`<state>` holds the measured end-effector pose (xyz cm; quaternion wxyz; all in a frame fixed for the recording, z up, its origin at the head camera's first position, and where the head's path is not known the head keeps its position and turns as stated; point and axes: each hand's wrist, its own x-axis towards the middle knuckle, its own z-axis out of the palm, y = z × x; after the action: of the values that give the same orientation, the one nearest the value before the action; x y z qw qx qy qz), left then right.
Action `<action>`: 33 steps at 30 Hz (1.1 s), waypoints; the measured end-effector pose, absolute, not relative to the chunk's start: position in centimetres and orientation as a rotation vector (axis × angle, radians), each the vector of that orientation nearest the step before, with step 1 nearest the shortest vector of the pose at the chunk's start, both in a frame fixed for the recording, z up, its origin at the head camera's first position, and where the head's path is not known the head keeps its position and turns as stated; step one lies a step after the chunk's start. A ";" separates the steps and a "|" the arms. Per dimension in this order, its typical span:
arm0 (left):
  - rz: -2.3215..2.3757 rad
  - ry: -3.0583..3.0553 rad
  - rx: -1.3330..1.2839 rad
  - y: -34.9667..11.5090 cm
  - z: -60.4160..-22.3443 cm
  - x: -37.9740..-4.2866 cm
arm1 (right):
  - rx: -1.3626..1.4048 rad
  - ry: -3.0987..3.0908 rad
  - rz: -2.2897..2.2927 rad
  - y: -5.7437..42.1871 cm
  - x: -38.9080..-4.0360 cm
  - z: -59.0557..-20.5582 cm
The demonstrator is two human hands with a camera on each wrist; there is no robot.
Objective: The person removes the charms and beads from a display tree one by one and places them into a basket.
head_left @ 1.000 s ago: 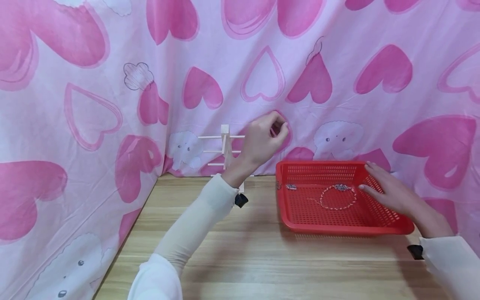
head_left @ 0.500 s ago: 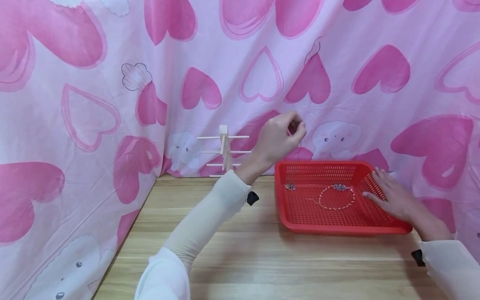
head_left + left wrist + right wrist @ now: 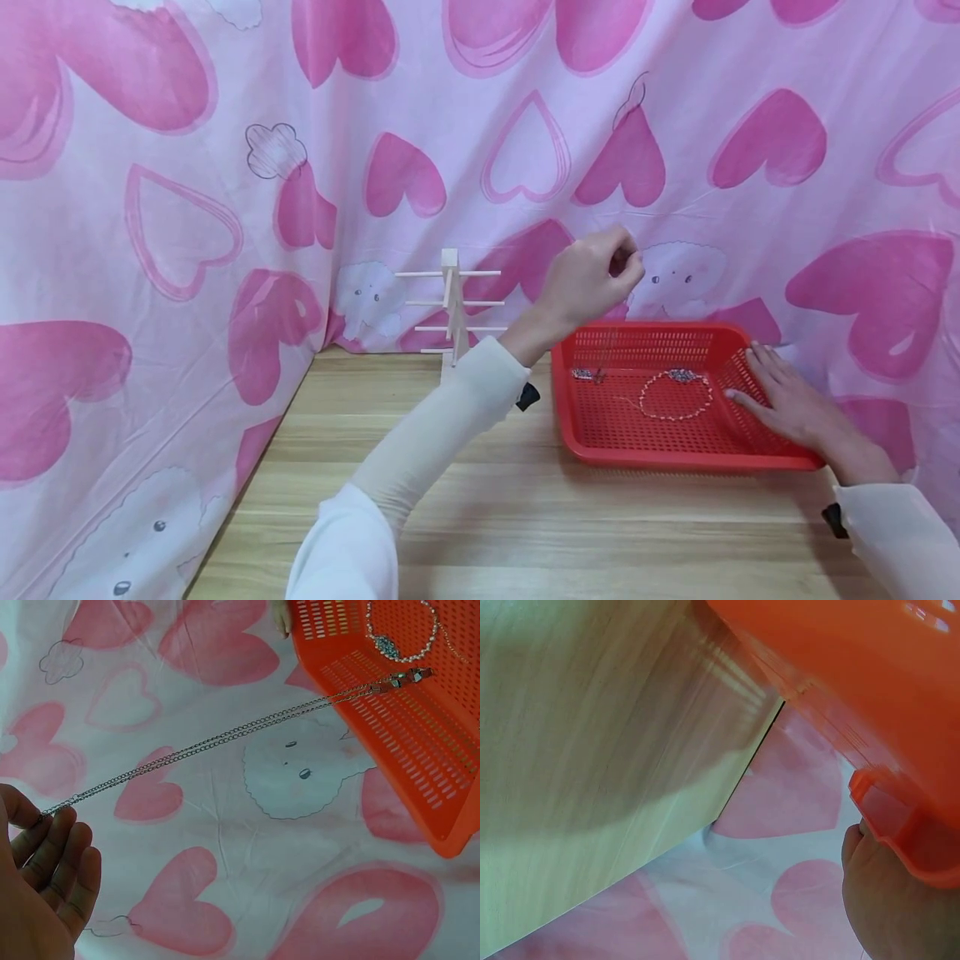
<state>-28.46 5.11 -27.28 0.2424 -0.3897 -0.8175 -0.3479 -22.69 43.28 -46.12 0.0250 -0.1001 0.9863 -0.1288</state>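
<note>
My left hand (image 3: 592, 279) is raised above the back left of the red basket (image 3: 675, 458). Its thumb and fingertips pinch the top of a silver chain necklace (image 3: 225, 737), which hangs in a doubled strand. Reddish and silver pendants at its lower end overlap the inside of the basket in the left wrist view. My right hand (image 3: 795, 408) rests on the basket's right rim, fingers straight along it and thumb over the inner side. Inside the basket lie a beaded necklace (image 3: 675, 417) in a loop with a grey-blue cluster, and a small silvery piece (image 3: 582, 374) at the left.
A wooden rack (image 3: 452, 304) with thin pegs stands at the back, left of the basket, partly behind my left sleeve. Heart-patterned cloth (image 3: 405, 67) hangs behind and at the left of the wooden table (image 3: 450, 533).
My left hand has moved right, away from the rack, and the hanging necklace has come from the basket's left edge to over its inside. My right hand has settled onto the right rim.
</note>
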 end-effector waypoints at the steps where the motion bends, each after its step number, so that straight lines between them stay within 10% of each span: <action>1: -0.946 -2.236 -1.069 5.3 -27.4 -28.5 | -0.310 3.055 -0.398 43.2 -22.7 -46.2; 33: -0.635 -2.485 -1.158 9.7 -33.9 -29.7 | -0.334 3.118 -0.458 43.3 -22.7 -47.2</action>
<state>-29.74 9.66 -33.95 0.1630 -0.4060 -0.8712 -0.2225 -22.71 43.33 -47.23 -0.0137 -0.1055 0.9838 -0.1444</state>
